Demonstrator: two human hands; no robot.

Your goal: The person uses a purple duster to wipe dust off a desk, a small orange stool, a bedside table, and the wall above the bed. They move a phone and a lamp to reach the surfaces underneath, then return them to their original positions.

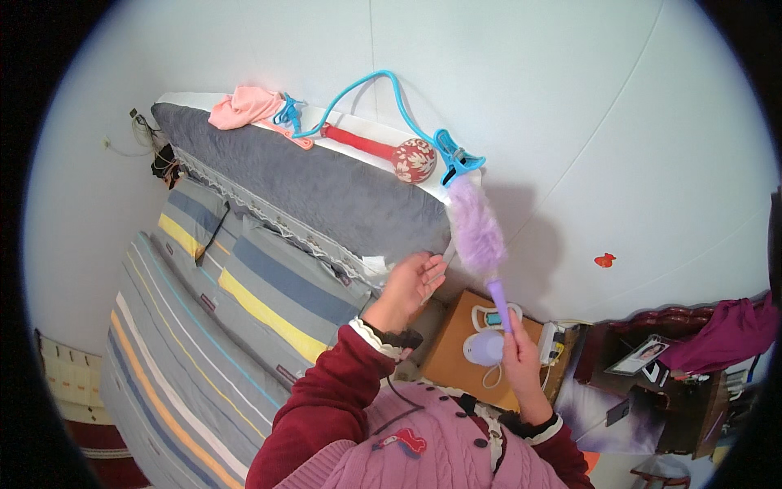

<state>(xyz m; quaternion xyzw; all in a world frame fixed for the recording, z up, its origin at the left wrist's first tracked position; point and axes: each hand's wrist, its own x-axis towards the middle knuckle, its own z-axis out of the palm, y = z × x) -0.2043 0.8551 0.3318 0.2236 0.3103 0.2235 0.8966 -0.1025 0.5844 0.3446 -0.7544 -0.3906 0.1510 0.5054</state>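
My right hand (pixel 523 365) grips the purple handle of a fluffy duster (pixel 478 229). The duster's lilac head points away from me, beside the near end of a bed headboard (pixel 305 174) in a grey plush cover. My left hand (pixel 415 286) is by the headboard's lower corner, palm partly turned up, with nothing in it. On the headboard's white top lie a pink cloth (pixel 244 107) and a red-handled hammer with a floral ball head (pixel 413 160). A blue flexible-arm clip holder (pixel 394 85) arches over them, its large clip close to the duster's tip.
Striped pillows (pixel 287 287) and a striped quilt (pixel 183 360) cover the bed at left. An orange-brown nightstand (pixel 440 360) holds a lilac round device (pixel 482 347) and a power strip (pixel 548 342). A dark wooden desk (pixel 678 409) with a purple cloth (pixel 724 336) stands at right.
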